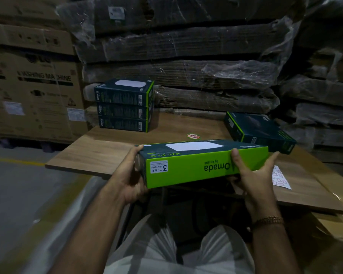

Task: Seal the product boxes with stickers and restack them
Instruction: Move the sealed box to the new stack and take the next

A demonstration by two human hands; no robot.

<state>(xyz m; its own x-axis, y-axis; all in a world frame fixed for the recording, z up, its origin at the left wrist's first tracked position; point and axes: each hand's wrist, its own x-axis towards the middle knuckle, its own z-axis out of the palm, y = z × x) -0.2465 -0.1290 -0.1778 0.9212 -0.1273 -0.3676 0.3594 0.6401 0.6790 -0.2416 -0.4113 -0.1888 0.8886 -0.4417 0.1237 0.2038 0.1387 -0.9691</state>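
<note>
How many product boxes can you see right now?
5: three in a stack at the table's far left, one lying alone at the far right, one held in both hands. Others may be out of view.

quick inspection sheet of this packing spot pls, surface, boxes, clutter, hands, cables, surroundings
surface: wooden board used as a table.
job's things: held box, green side facing the camera, print upside down; stack of three boxes at far left; single box lying askew at far right; sticker sheet by the right hand.
clutter: round red and green sticker on the board.
grip: left hand and right hand hold the box's ends.
cables: nothing seen.
surroundings: wrapped flat cardboard stacked behind; washing machine carton at left.
</note>
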